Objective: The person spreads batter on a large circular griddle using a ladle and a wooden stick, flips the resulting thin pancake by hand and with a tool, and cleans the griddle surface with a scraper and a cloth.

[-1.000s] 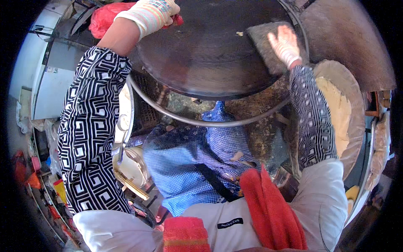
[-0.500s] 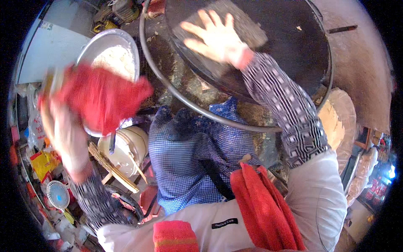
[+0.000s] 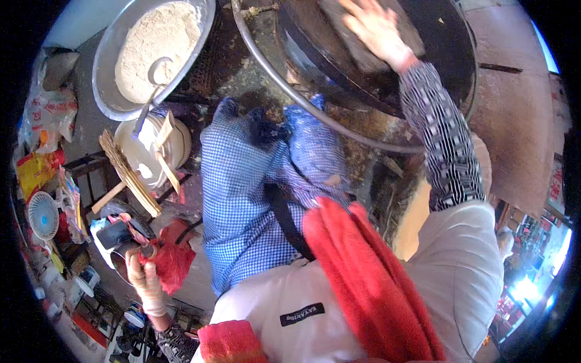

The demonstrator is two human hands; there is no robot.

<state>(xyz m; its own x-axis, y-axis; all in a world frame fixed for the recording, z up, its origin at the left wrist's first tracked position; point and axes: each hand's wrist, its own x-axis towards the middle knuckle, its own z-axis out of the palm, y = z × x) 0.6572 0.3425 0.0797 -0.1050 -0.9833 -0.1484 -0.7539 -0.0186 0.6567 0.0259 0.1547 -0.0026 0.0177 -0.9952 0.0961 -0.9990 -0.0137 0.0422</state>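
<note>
My right hand (image 3: 376, 31) lies flat with fingers stretched on a grey-brown, squarish pad (image 3: 358, 47). Under the pad is a large round black griddle (image 3: 445, 72), ringed by a metal pipe (image 3: 284, 91). At the lower left, my left hand (image 3: 145, 283) has its fingers extended beside a crumpled red cloth (image 3: 176, 257). Its fingertips are close to a small dark, rounded object (image 3: 124, 245) whose kind I cannot make out; whether they touch it is unclear.
A metal basin (image 3: 101, 91) of pale dough or batter holds a hooked ladle (image 3: 151, 94). Below it stands a white bucket (image 3: 130, 142) with wooden sticks and a straw brush (image 3: 130, 175) across it. A brown board (image 3: 511, 133) lies right of the griddle. Various goods crowd the far left.
My left hand has moved down and back with the red cloth, which is now beside the hand. My right hand and the pad have shifted toward the upper right in view, as the view turned.
</note>
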